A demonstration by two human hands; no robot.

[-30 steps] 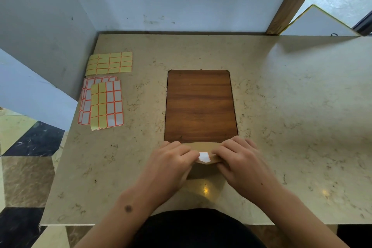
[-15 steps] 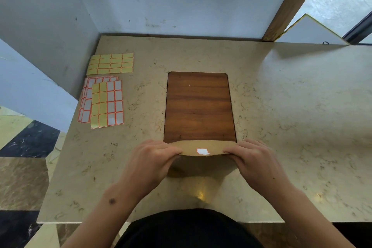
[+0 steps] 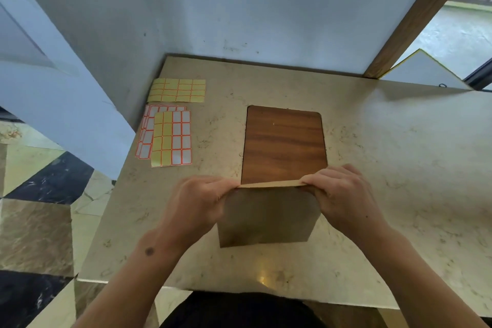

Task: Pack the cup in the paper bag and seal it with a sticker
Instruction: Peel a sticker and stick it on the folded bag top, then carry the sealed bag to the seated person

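Observation:
A brown paper bag (image 3: 266,218) stands upright on the marble table near its front edge, its folded top seen edge-on. My left hand (image 3: 198,202) pinches the top fold at its left corner. My right hand (image 3: 343,194) grips the right corner of the same fold. The cup is not visible; the shut bag hides whatever is inside. The white sticker on the fold is out of sight from this angle. Sticker sheets (image 3: 170,137) with orange borders lie at the table's left side.
A dark wooden board (image 3: 283,141) lies flat just behind the bag. Another yellow sticker sheet (image 3: 177,90) lies near the back left corner. The wall runs along the back, a wooden post (image 3: 415,16) at the right. The table (image 3: 399,168) ends at left over patterned floor.
Both hands slid apart from the sticker in the middle to the fold's outer corners. The bag has come upright, so the sticker on the flap no longer shows.

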